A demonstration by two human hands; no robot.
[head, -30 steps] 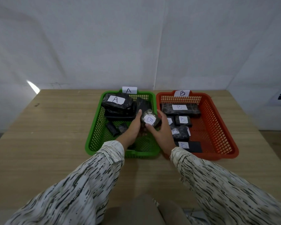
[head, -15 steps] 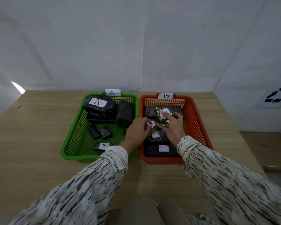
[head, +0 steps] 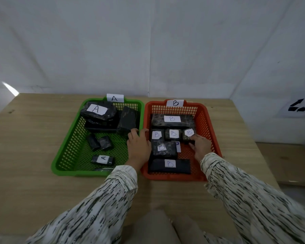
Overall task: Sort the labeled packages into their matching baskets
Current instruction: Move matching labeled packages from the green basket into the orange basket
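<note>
The left sleeve [head: 95,199] and the right sleeve [head: 253,199], white cloth with dark streaks, reach over the light wooden tabletop [head: 25,138] toward the orange plastic mesh basket [head: 174,177].

The left hand [head: 139,147] lies over the orange basket's left rim, where the green plastic mesh basket [head: 69,171] sits right beside it. Its fingers are loosely bent and hold nothing. The right hand [head: 200,147] is inside the orange basket, on its right side. Its fingers are loose. The tips touch the near side of a small dark wrapped package with a white B label [head: 188,133] but do not wrap round it.

By the orange basket's near wall lies a long flat dark B package [head: 169,166]. Behind it sits a crinkly dark B package [head: 163,149]. Farther back, a middle small B package [head: 173,133] and a left small B package [head: 157,134] make a row with the touched one. A long far B package [head: 173,120] lies by the orange basket's far wall, under a white B card [head: 175,103].

Left of the orange basket, the green one holds a small A package [head: 103,159], two little dark bundles [head: 99,142], a tall dark box [head: 128,120] and a big A package [head: 98,110]. A white A card [head: 114,98] stands on its far rim.
</note>
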